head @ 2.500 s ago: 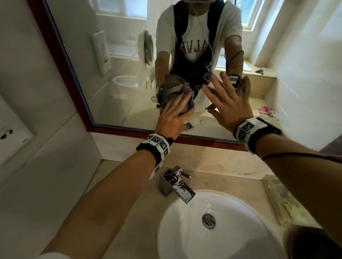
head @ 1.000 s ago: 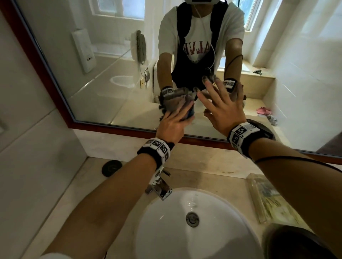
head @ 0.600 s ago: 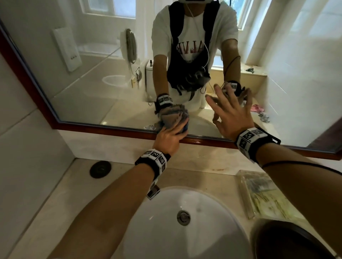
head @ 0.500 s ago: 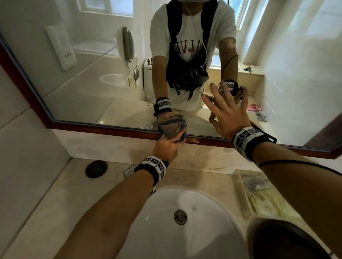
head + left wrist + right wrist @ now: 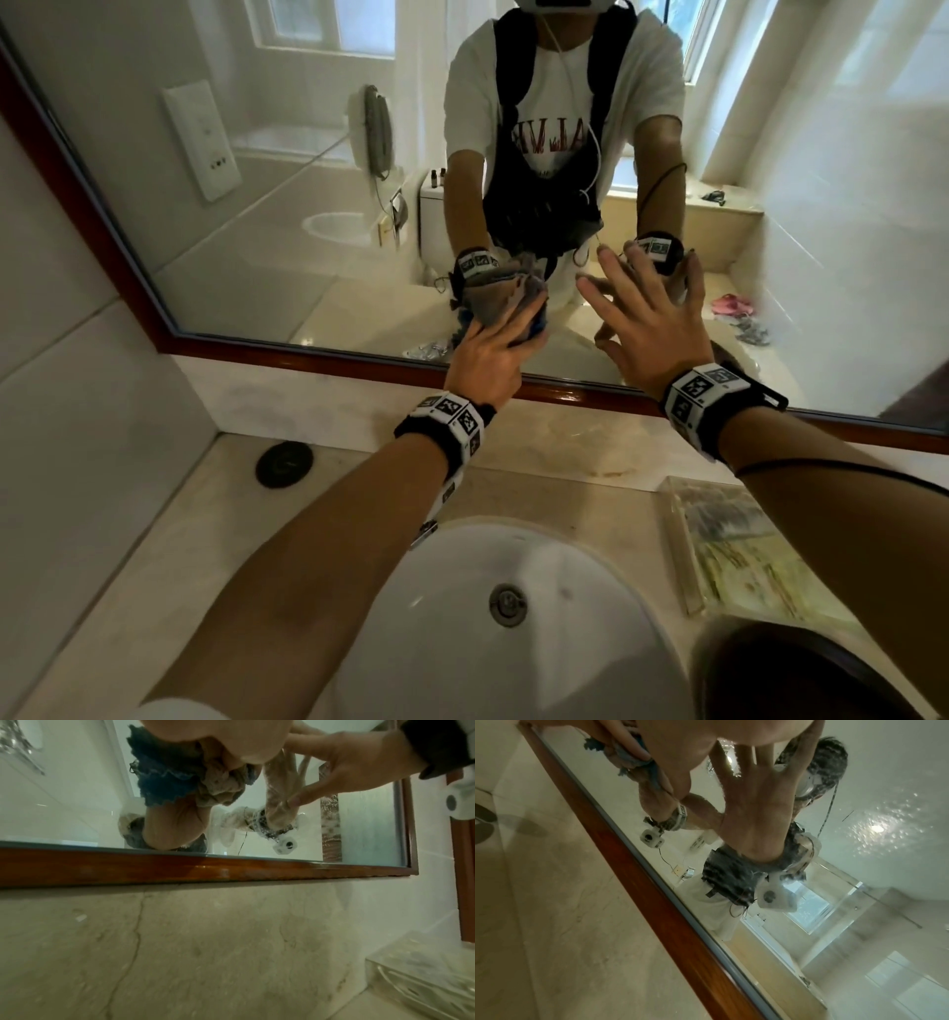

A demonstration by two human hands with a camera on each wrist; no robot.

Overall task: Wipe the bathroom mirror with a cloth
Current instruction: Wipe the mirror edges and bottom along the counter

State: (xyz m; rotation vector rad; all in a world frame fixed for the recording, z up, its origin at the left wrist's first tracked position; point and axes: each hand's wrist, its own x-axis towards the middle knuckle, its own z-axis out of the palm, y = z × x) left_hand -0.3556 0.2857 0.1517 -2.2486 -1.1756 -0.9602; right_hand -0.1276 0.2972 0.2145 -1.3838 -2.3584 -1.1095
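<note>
The mirror (image 5: pixel 287 246) takes up most of the head view, wood frame (image 5: pixel 359 362) along the bottom, white sink (image 5: pixel 462 642) and marble counter (image 5: pixel 169 539) below it. Compared with half a second ago, the cloth is back up off the bottom edge: it was right down at the frame, and now it sits a bit higher on the glass, so this looks like the return half of an up-and-down stroke on the lower middle section.

The left hand (image 5: pixel 488 354) presses the bunched cloth (image 5: pixel 518 308) (blue and grey-brown, pretty crumpled) flat against the glass, fingers laid over it and curled into the wad. The right hand (image 5: pixel 647 318) is spread wide, fingers apart, tips planted on the glass just beside the cloth, holding nothing. It's bracing, basically the same spot as before.

In the right wrist view there are still droplets and speckle (image 5: pixel 885 821) on the glass further over, so I'd guess plenty of mirror is left to wipe.
</note>
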